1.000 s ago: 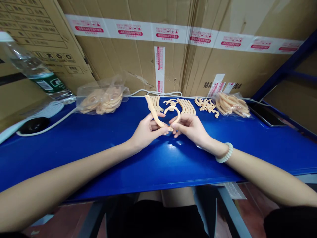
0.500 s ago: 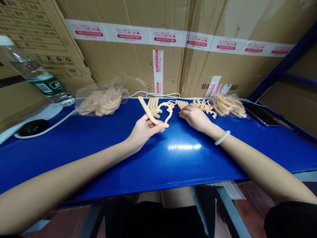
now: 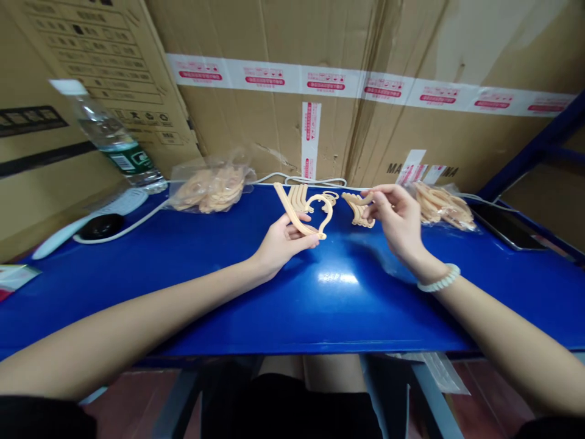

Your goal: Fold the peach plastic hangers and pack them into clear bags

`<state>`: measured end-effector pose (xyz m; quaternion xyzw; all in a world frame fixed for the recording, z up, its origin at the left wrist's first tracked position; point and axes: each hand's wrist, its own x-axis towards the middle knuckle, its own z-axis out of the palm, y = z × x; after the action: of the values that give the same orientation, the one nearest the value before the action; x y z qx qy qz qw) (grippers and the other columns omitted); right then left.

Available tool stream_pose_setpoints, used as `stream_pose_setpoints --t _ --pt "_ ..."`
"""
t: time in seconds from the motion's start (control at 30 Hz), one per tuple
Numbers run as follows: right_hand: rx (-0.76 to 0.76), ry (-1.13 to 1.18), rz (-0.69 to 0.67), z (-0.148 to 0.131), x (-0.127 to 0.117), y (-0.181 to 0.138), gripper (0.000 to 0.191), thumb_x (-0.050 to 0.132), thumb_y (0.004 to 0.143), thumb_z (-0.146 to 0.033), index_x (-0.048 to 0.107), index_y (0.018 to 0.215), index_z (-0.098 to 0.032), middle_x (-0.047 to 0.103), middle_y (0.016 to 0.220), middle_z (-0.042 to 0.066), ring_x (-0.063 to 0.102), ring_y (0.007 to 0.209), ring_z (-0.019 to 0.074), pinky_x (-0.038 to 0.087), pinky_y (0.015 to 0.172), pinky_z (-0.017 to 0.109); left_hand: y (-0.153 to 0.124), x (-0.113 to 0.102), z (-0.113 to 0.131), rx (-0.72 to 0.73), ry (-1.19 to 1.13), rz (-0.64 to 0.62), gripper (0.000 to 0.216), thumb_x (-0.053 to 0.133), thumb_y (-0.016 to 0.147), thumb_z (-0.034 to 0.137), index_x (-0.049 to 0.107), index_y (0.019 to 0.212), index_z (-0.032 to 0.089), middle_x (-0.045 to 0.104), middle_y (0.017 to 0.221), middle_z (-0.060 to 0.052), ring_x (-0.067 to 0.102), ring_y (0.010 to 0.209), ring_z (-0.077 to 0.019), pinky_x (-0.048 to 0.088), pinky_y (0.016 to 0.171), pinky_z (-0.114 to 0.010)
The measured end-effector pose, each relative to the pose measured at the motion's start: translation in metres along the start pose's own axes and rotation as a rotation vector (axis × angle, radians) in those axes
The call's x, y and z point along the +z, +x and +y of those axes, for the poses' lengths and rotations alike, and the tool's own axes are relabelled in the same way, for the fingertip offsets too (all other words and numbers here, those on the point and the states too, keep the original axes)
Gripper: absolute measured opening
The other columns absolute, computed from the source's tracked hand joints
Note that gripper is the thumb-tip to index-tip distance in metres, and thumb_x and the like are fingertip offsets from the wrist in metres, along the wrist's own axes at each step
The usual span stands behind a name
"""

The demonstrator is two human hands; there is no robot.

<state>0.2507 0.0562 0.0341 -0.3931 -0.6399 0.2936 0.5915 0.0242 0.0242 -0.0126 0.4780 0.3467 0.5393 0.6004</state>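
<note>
The left hand (image 3: 283, 247) grips a beige plastic bar (image 3: 291, 210), curved at its near end, where a round beige plastic hook (image 3: 328, 210) meets it. To the hook's right, and apart from it, the right hand (image 3: 400, 219) pinches a second curved beige plastic bar (image 3: 357, 200), its long axis roughly crosswise, free end toward the hook; the left hand is nearer the hook.

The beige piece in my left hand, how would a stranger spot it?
Over the blue table, find the left hand. It holds the beige piece, a long bar meeting a curved hook, which the row of bars behind it lacks.
</note>
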Motion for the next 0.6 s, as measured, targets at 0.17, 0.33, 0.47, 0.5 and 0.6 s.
stream_pose_setpoints --t 0.17,0.33,0.47,0.5,0.6 --pt "0.107 0.222 -0.033 -0.02 0.015 -0.016 0.029 0.074 0.084 -0.051 0.064 0.087 -0.024 0.072 0.098 0.005 0.07 0.071 0.0166 0.058 0.068 0.033 0.003 -0.001 0.0 -0.001 -0.023 -0.006 0.051 0.088 0.062 0.012 0.054 0.099 0.016 0.076 0.083 -0.003 0.074 0.077 -0.017 0.059 0.077 -0.032" --pt "0.279 0.285 -0.136 -0.018 0.024 -0.03 0.026 0.081 0.078 -0.042 0.068 0.083 -0.021 0.072 0.09 0.004 0.067 0.067 0.0136 0.057 0.065 0.029 0.004 -0.002 -0.002 -0.014 -0.041 -0.001 0.053 0.09 0.06 0.012 0.051 0.095 0.017 0.076 0.088 -0.003 0.076 0.085 -0.0195 0.058 0.083 -0.035" --pt "0.326 0.295 -0.146 -0.017 0.026 -0.034 0.031 0.087 0.07 -0.031 0.065 0.089 -0.022 0.069 0.089 0.0 0.065 0.067 0.0116 0.057 0.064 0.027 0.005 -0.003 -0.004 -0.003 -0.035 -0.019 0.053 0.09 0.059 0.013 0.05 0.094 0.018 0.075 0.088 -0.001 0.075 0.084 -0.0189 0.058 0.084 -0.035" --pt "0.344 0.294 -0.16 -0.016 0.026 -0.034 0.031 0.087 0.069 -0.03 0.064 0.088 -0.022 0.068 0.087 -0.001 0.064 0.066 0.0114 0.057 0.064 0.027 0.004 -0.003 -0.004 -0.003 -0.035 -0.021 0.053 0.09 0.059 0.013 0.051 0.093 0.018 0.075 0.088 -0.001 0.075 0.083 -0.0185 0.058 0.084 -0.035" --pt "0.374 0.248 -0.199 -0.01 0.027 -0.034 0.032 0.085 0.072 -0.032 0.061 0.088 -0.021 0.063 0.08 -0.003 0.063 0.062 0.0108 0.057 0.059 0.026 0.004 -0.003 -0.003 -0.008 -0.045 -0.019 0.053 0.089 0.058 0.011 0.051 0.094 0.018 0.075 0.087 0.0 0.075 0.081 -0.0174 0.058 0.083 -0.034"
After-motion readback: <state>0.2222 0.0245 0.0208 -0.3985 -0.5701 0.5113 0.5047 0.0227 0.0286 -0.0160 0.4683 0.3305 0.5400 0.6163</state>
